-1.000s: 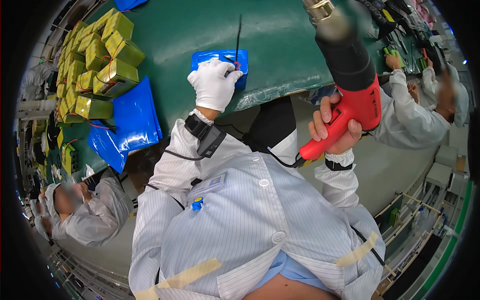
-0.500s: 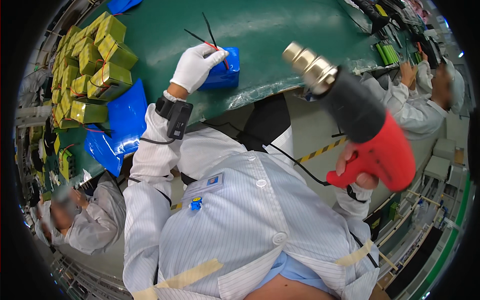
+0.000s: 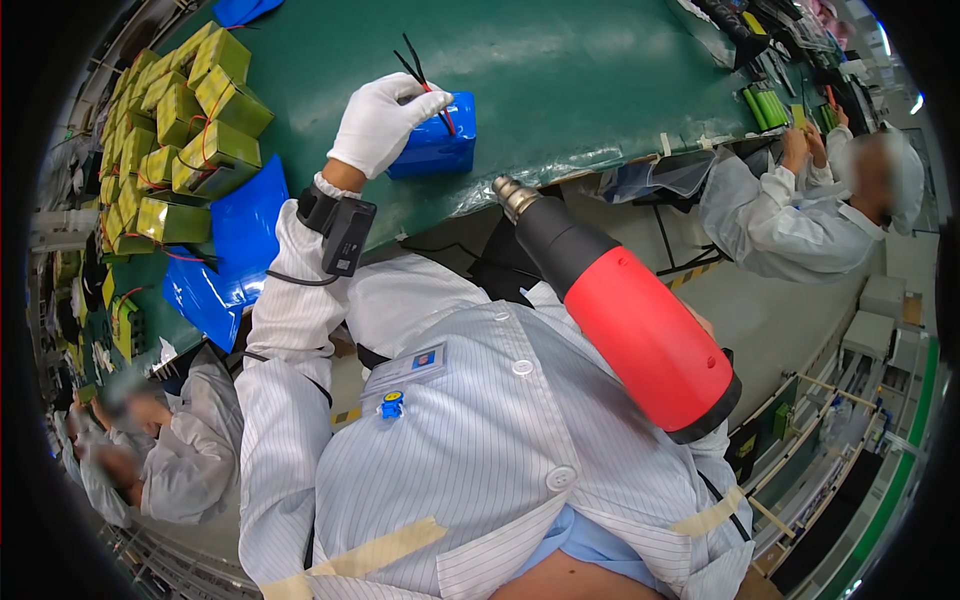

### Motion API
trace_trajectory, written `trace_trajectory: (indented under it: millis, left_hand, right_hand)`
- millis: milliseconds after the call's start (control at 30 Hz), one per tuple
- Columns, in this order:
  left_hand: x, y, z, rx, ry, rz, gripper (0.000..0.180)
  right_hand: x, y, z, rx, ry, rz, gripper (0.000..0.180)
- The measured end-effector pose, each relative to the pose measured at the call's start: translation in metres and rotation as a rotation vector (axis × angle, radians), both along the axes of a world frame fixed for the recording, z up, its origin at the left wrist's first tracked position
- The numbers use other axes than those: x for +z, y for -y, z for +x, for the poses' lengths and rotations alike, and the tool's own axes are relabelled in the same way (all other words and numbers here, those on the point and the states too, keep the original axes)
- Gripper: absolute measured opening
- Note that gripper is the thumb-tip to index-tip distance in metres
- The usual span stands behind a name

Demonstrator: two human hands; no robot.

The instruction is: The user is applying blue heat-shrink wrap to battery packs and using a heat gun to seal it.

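Observation:
A blue shrink-wrapped battery pack (image 3: 436,156) rests at the near edge of the green work table (image 3: 560,70). My left hand (image 3: 380,125), in a white glove, is closed over its top, pinching the red and black wires (image 3: 415,65) that stick up from it. In my right hand (image 3: 703,322) is a red and black heat gun (image 3: 645,335), its metal nozzle (image 3: 513,196) tilted up and left toward the pack, apart from it. The gun's body hides nearly all of my right hand and the handle.
Yellow-green wrapped battery packs (image 3: 180,120) are heaped on the table's left, beside blue wrap sleeves (image 3: 245,240). A co-worker (image 3: 790,205) handles green cells (image 3: 765,108) at the right; other people sit at lower left. Tools (image 3: 775,65) lie at the far right.
The heat gun has moved left and down and turned, so its nozzle now comes close to the blue pack. My left hand and the wires have shifted slightly.

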State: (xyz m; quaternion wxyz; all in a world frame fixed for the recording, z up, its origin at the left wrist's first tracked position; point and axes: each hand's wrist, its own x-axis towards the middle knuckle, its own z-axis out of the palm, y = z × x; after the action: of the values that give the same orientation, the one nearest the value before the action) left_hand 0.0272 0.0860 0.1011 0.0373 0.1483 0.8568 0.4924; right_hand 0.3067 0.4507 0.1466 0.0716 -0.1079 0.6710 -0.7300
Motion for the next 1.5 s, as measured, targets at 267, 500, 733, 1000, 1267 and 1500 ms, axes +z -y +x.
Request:
trace_trajectory:
  millis: [267, 500, 733, 1000, 1267, 1500]
  left_hand:
    - [0.006, -0.003, 0.005, -0.009, -0.100, 0.047, 0.028]
    - [0.021, -0.009, 0.020, -0.048, -0.084, -0.004, 0.027]
    - [0.021, -0.012, 0.025, -0.044, -0.110, -0.075, 0.024]
    - [0.017, -0.009, 0.027, -0.047, -0.140, -0.012, 0.024]
    - [-0.003, 0.004, 0.007, -0.369, -0.250, -0.281, 0.037]
    - [-0.001, -0.003, -0.021, -0.555, -0.424, -0.532, 0.028]
  right_hand:
    - [-0.008, 0.002, 0.004, -0.032, -0.024, 0.092, 0.061]
    - [-0.015, -0.008, 0.012, -0.078, -0.022, 0.197, 0.059]
    - [-0.034, -0.029, 0.020, -0.119, -0.053, 0.280, 0.057]
    - [-0.014, -0.012, 0.015, -0.164, -0.092, 0.339, 0.054]
    - [-0.020, -0.018, 0.023, -0.199, -0.118, 0.381, 0.052]
    - [-0.020, -0.021, 0.022, -0.234, -0.137, 0.448, 0.050]
